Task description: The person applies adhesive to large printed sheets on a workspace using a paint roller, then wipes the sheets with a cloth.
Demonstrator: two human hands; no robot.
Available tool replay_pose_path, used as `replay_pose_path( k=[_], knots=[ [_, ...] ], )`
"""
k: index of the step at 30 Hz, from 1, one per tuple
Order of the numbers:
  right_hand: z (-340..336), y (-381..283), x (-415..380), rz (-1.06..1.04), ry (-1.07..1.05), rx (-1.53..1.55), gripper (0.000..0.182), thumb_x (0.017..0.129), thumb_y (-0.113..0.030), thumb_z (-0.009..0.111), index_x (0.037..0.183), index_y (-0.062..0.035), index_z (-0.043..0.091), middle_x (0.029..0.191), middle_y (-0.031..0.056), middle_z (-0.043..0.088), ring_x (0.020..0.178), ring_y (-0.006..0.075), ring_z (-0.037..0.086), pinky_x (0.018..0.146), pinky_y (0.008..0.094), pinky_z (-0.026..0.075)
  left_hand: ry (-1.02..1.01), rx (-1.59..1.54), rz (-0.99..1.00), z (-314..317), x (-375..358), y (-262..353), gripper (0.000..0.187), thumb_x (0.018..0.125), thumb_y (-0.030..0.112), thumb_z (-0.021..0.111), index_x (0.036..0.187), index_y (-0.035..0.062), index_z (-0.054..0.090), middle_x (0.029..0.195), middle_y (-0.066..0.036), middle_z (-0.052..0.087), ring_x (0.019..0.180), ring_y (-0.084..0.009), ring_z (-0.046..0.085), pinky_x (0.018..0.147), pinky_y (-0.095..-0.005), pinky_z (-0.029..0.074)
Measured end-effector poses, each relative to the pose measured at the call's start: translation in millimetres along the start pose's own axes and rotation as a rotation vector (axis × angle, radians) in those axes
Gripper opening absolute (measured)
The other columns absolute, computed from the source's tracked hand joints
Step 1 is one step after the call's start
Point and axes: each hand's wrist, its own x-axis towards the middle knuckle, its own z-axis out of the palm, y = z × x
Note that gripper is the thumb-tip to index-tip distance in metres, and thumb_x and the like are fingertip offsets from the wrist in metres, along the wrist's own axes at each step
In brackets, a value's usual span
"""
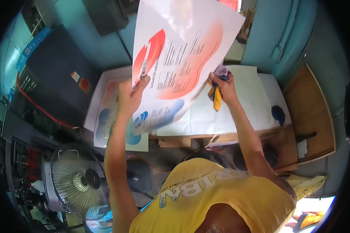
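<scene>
A large white printed sheet (190,42) with red, orange and blue shapes and dark text is held up in front of me. My left hand (131,93) pinches its left edge between thumb and fingers. At the sheet's right edge, my right hand (224,83) is closed round a bunched cloth (215,97) in yellow, dark blue and pale purple; its thumb lies by the sheet's edge. Another printed sheet (136,142) lies on the left part of the table, partly behind my left forearm. White paper (245,112) covers the table under my right hand.
A standing fan (79,180) is at the lower left, near a dark stool (138,175). A large dark cabinet (58,73) stands at the left. On the table's right end lies a dark blue object (278,113), beside a wooden panel (313,120). Part of another person (311,219) shows at the lower right.
</scene>
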Motion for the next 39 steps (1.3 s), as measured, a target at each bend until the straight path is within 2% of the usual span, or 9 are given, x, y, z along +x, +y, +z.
replay_pose_path(
  k=[6, 16, 19, 21, 25, 26, 31, 33, 39],
  knots=[
    [16, 7, -11, 0.063, -0.071, 0.002, 0.020, 0.092, -0.017, 0.078, 0.087, -0.0019, 0.066, 0.074, 0.0055, 0.066, 0.055, 0.0140, 0.060, 0.044, 0.0319, 0.053, 0.062, -0.076, -0.001, -6, -22, -16, 0.023, 0.101, 0.018, 0.070, 0.094, -0.0037, 0.068, 0.067, 0.005, 0.051, 0.064, -0.0039, 0.041, 0.056, -0.0272, 0.033],
    [31, 39, -10, 0.112, -0.140, 0.098, 0.018, 0.091, -0.015, 0.080, 0.087, -0.0035, 0.068, 0.075, 0.0037, 0.069, 0.064, 0.0124, 0.063, 0.056, 0.0295, 0.050, 0.119, -0.068, -0.116, -16, -41, -20, 0.018, 0.101, 0.015, 0.069, 0.102, -0.0030, 0.070, 0.075, 0.004, 0.057, 0.071, -0.0056, 0.046, 0.063, -0.0263, 0.039],
    [27, 42, -11, 0.142, -0.167, 0.045, 0.019, 0.091, -0.016, 0.081, 0.087, -0.0037, 0.068, 0.075, 0.0026, 0.068, 0.064, 0.0123, 0.063, 0.057, 0.0299, 0.051, 0.215, 0.150, -0.027, -19, -36, -25, 0.017, 0.100, 0.014, 0.070, 0.103, -0.0026, 0.070, 0.076, 0.003, 0.060, 0.073, -0.0062, 0.049, 0.066, -0.0261, 0.042],
    [24, 46, -7, 0.177, -0.239, 0.026, 0.019, 0.091, -0.016, 0.081, 0.087, -0.0037, 0.067, 0.074, 0.0019, 0.067, 0.064, 0.0123, 0.062, 0.058, 0.0301, 0.052, 0.267, 0.187, -0.166, -31, -28, -7, 0.019, 0.100, 0.016, 0.071, 0.107, -0.0008, 0.070, 0.085, 0.000, 0.067, 0.079, -0.0075, 0.055, 0.071, -0.0266, 0.045],
    [25, 60, -9, 0.233, -0.208, 0.154, 0.041, 0.092, -0.015, 0.080, 0.127, -0.0004, 0.065, 0.099, 0.0055, 0.069, 0.080, 0.0153, 0.065, 0.073, 0.0303, 0.055, 0.609, -0.175, -0.090, -59, -1, 4, 0.028, 0.101, 0.022, 0.070, 0.117, -0.0016, 0.070, 0.106, -0.009, 0.072, 0.089, -0.0091, 0.061, 0.079, -0.0306, 0.051],
    [14, 76, -9, 0.258, -0.305, 0.224, 0.056, 0.093, -0.013, 0.077, 0.144, -0.0015, 0.055, 0.112, 0.0077, 0.068, 0.089, 0.0170, 0.066, 0.078, 0.0317, 0.056, 0.655, -0.156, -0.111, -67, 4, 28, 0.030, 0.103, 0.021, 0.068, 0.120, -0.0036, 0.068, 0.108, -0.009, 0.071, 0.092, -0.0099, 0.062, 0.081, -0.0311, 0.053],
    [-17, 144, -47, 0.780, -0.451, 0.351, 0.062, 0.094, -0.019, 0.077, 0.147, -0.0028, 0.051, 0.121, 0.0095, 0.067, 0.093, 0.0178, 0.066, 0.078, 0.0338, 0.059, 0.856, 0.115, 0.133, -122, -2, 40, 0.034, 0.105, 0.020, 0.063, 0.125, -0.0077, 0.065, 0.114, -0.009, 0.070, 0.099, -0.0158, 0.068, 0.087, -0.0314, 0.055],
    [2, 141, -69, 0.739, -0.395, 0.337, 0.054, 0.093, -0.021, 0.078, 0.139, -0.0031, 0.055, 0.114, 0.0062, 0.066, 0.089, 0.0165, 0.066, 0.073, 0.0323, 0.058, 0.941, -0.202, 0.170, -121, -7, 62, 0.034, 0.106, 0.020, 0.062, 0.124, -0.0078, 0.065, 0.113, -0.009, 0.070, 0.101, -0.0172, 0.069, 0.088, -0.0311, 0.054],
    [35, 158, -56, 0.877, -0.605, 0.297, 0.053, 0.093, -0.021, 0.079, 0.138, -0.0043, 0.056, 0.111, 0.0061, 0.066, 0.086, 0.0166, 0.066, 0.077, 0.0319, 0.060, 1.063, -0.133, 0.167, -138, -40, 114, 0.042, 0.106, 0.026, 0.063, 0.134, -0.0053, 0.059, 0.125, -0.011, 0.066, 0.113, -0.0232, 0.064, 0.101, -0.0408, 0.050]
  ],
)
